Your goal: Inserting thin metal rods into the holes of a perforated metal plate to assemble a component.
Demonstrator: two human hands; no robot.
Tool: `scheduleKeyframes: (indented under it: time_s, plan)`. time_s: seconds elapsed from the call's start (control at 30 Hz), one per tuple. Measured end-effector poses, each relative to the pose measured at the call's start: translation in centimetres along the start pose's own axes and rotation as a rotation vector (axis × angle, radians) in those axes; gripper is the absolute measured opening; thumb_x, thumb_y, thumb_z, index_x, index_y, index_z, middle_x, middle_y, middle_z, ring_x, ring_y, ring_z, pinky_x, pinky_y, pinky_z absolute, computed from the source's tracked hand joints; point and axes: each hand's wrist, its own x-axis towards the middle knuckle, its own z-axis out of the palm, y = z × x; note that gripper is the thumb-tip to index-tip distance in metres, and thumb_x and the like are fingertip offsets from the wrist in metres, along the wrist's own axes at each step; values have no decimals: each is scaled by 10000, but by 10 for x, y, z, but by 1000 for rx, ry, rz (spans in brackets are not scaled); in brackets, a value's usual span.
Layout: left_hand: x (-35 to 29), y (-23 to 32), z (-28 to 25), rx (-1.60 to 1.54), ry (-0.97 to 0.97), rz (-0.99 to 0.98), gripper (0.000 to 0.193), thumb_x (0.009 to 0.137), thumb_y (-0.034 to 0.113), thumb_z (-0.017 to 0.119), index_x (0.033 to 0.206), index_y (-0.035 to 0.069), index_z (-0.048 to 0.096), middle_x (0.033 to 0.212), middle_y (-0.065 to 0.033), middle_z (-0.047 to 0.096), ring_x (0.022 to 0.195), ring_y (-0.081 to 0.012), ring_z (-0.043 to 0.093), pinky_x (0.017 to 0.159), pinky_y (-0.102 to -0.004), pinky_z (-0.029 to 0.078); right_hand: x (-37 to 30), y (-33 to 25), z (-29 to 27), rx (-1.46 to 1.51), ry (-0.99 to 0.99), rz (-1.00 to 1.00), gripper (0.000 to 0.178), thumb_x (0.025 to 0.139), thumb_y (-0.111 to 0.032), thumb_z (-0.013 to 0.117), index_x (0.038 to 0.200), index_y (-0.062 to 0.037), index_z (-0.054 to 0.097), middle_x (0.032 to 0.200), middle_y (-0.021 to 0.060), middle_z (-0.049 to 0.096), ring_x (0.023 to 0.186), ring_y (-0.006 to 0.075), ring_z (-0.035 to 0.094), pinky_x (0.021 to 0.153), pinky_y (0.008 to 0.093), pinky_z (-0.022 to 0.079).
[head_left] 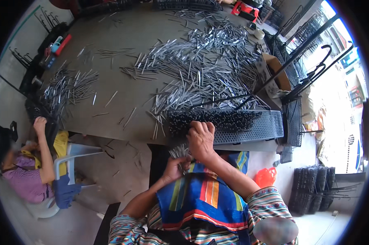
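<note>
A grey perforated rack [254, 136] full of small holes lies along the near edge of the table. Dark thin pieces [225, 120] with pale tips stand densely in its left and back part, while the holes toward the right front show bare. My right hand [201, 141] is closed, fingertips down among those pieces; whatever it pinches is hidden. Below and left of it, my left hand [176, 168] is closed around a bundle of thin metal strips [178, 152], held in front of my blue striped apron [209, 192].
A large heap of metal strips [205, 61] covers the table [111, 73], with a smaller heap [70, 87] at left. An open cardboard box [274, 77] and black hooked racks [294, 73] stand at right. Another person [29, 175] sits at left.
</note>
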Motion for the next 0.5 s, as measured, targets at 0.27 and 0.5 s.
scheduleKeyframes:
  time_s: [0.27,0.5]
  plan:
    - [-7,-15,6,91,83,-32,266,869,72,618,1126,13,586,866,-71,657,672,-140,610,609,-271,498,-2,1,-27,111,135,-110,153,670,-101,673,804,-80,602,996,68,585,873,250,559,853,422,362]
    - [-24,-16,19,201,178,-51,243,857,8,599,1100,10,605,926,-94,666,776,-194,667,682,-313,549,-22,1,-35,86,-5,-135,144,684,-138,701,816,-98,662,971,59,602,848,237,578,843,411,382]
